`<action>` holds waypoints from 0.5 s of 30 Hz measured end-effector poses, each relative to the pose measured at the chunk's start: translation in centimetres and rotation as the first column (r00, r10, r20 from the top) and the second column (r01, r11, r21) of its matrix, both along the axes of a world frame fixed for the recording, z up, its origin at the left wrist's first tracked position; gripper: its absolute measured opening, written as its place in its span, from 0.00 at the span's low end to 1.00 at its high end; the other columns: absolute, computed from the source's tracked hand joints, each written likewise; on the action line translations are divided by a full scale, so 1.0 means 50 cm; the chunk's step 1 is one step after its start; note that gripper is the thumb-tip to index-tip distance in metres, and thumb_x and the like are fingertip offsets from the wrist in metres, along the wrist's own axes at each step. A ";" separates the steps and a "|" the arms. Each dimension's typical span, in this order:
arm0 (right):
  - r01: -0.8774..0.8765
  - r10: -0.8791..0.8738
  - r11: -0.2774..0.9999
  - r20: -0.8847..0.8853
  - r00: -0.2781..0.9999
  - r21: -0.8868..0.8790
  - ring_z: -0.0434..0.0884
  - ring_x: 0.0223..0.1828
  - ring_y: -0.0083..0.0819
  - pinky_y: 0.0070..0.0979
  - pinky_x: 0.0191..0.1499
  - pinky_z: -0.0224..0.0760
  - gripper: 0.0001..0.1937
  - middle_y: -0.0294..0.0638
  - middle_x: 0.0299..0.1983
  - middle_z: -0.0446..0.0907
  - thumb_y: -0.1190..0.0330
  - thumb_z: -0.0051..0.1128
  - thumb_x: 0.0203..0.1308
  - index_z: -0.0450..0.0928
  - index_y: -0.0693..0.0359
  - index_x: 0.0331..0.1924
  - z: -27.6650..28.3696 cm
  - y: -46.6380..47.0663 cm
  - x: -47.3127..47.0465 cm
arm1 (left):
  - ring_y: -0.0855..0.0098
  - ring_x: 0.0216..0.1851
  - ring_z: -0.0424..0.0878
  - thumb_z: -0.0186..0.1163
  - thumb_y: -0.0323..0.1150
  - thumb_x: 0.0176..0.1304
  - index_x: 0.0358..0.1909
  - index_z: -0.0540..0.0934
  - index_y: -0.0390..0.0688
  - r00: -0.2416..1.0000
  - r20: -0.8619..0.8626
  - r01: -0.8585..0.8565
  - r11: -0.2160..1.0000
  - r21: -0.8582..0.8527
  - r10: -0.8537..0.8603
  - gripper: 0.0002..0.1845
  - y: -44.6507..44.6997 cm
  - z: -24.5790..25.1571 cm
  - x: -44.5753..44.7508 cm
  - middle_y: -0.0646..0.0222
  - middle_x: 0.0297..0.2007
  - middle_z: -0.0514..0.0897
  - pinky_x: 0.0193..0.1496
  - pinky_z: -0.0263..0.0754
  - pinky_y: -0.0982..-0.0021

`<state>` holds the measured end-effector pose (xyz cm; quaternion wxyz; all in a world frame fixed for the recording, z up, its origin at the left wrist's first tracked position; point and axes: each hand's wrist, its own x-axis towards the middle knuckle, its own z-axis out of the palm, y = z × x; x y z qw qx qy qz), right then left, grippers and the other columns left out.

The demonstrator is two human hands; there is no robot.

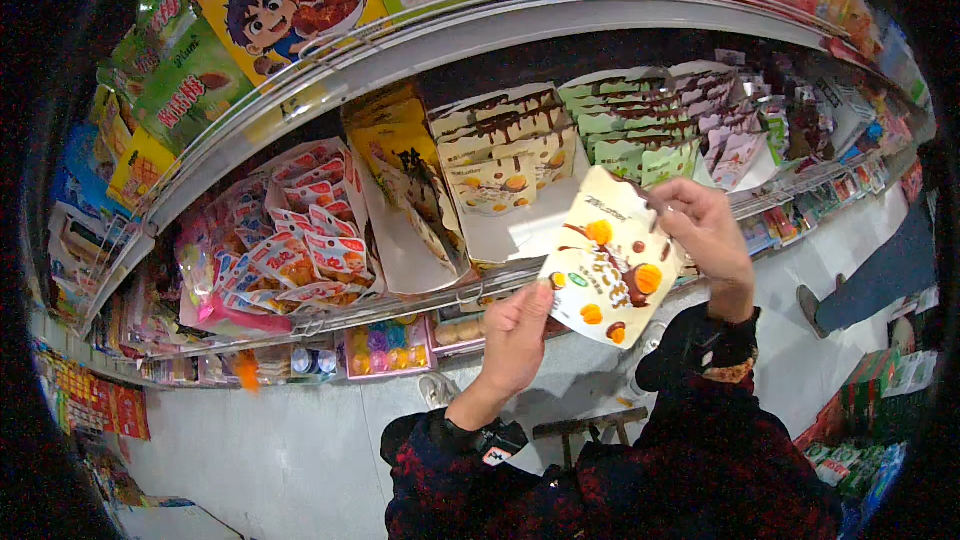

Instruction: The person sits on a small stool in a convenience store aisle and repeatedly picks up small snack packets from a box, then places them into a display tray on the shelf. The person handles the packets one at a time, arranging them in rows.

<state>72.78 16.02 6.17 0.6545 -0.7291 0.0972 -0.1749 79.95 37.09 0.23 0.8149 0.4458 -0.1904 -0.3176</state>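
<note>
A cream-coloured snack pouch [615,262] with chocolate and orange pictures is held up, tilted, in front of a shop shelf. My left hand [517,330] pinches its lower left edge between thumb and fingers. At its upper right edge, my right hand [701,229] grips the pouch near the corner. Behind it, a white display box [491,232] holds matching cream pouches [495,184] in rows. Green pouches [667,161] and pink pouches [731,146] stand to the right of them.
A box of yellow pouches [409,187] and small red-and-white packets [322,255] fill the shelf's left part. A wire rail [420,307] edges the shelf. Below me is a wooden stool [592,427]. Another person's leg [877,270] is at right, near stacked goods [877,397].
</note>
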 end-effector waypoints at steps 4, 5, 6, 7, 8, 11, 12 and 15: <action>0.021 -0.029 0.983 -0.041 0.999 -0.184 0.73 0.23 0.15 0.14 0.25 0.66 0.05 0.33 0.25 0.77 0.74 0.55 0.51 0.75 0.67 0.31 0.013 -0.033 -0.034 | 0.87 0.29 0.65 0.47 0.37 0.66 0.38 0.76 0.32 0.942 0.330 -0.023 0.969 0.244 -0.061 0.16 -0.017 0.007 -0.002 0.81 0.26 0.73 0.31 0.63 0.83; 0.048 -0.053 0.981 -0.026 0.998 -0.188 0.72 0.23 0.15 0.14 0.26 0.66 0.05 0.33 0.25 0.76 0.74 0.55 0.51 0.75 0.67 0.31 0.019 -0.033 -0.041 | 0.86 0.26 0.63 0.47 0.36 0.66 0.37 0.76 0.33 0.900 0.434 -0.062 0.971 0.231 -0.046 0.15 -0.019 0.011 -0.002 0.80 0.23 0.70 0.28 0.62 0.81; 0.128 -0.123 0.963 0.035 0.992 -0.239 0.72 0.24 0.16 0.14 0.26 0.65 0.05 0.33 0.25 0.76 0.74 0.55 0.51 0.75 0.68 0.30 0.026 -0.032 -0.042 | 0.85 0.25 0.64 0.47 0.35 0.66 0.37 0.76 0.33 0.864 0.504 -0.157 0.953 0.260 0.005 0.14 -0.024 0.015 0.005 0.77 0.22 0.71 0.27 0.63 0.80; 0.213 -0.191 0.935 0.101 0.976 -0.285 0.72 0.24 0.16 0.14 0.27 0.65 0.05 0.33 0.24 0.76 0.73 0.55 0.51 0.75 0.68 0.30 0.034 -0.028 -0.041 | 0.84 0.23 0.65 0.47 0.35 0.66 0.37 0.76 0.33 0.818 0.573 -0.247 0.934 0.256 0.060 0.14 -0.029 0.018 0.013 0.75 0.21 0.72 0.26 0.64 0.79; 0.298 -0.256 0.898 0.166 0.952 -0.323 0.71 0.25 0.16 0.15 0.28 0.64 0.06 0.33 0.24 0.76 0.73 0.56 0.51 0.75 0.68 0.30 0.041 -0.020 -0.040 | 0.82 0.22 0.67 0.47 0.34 0.65 0.37 0.75 0.33 0.756 0.643 -0.337 0.914 0.226 0.120 0.13 -0.037 0.019 0.021 0.73 0.20 0.74 0.25 0.65 0.78; 0.444 -0.336 0.706 0.292 0.896 -0.551 0.74 0.25 0.23 0.19 0.30 0.67 0.07 0.39 0.24 0.77 0.72 0.56 0.51 0.76 0.67 0.32 0.076 -0.012 -0.004 | 0.61 0.28 0.78 0.51 0.28 0.59 0.38 0.75 0.31 0.354 0.922 -0.571 0.817 0.079 0.158 0.10 -0.062 0.018 0.077 0.55 0.29 0.79 0.29 0.72 0.68; 0.461 -0.310 0.693 0.348 0.885 -0.555 0.75 0.25 0.25 0.20 0.31 0.67 0.06 0.41 0.25 0.77 0.72 0.55 0.52 0.76 0.67 0.32 0.084 -0.006 0.015 | 0.58 0.34 0.78 0.52 0.25 0.56 0.38 0.74 0.32 0.193 0.975 -0.638 0.768 0.043 0.106 0.10 -0.064 0.017 0.094 0.54 0.32 0.79 0.33 0.73 0.66; 0.396 -0.154 0.650 0.397 0.905 -0.649 0.75 0.25 0.27 0.23 0.30 0.68 0.07 0.44 0.25 0.77 0.72 0.55 0.52 0.76 0.66 0.33 0.099 0.001 0.090 | 0.54 0.44 0.73 0.52 0.22 0.50 0.38 0.74 0.32 -0.029 0.993 -0.612 0.787 0.070 -0.111 0.12 -0.065 0.012 0.140 0.51 0.39 0.77 0.43 0.70 0.61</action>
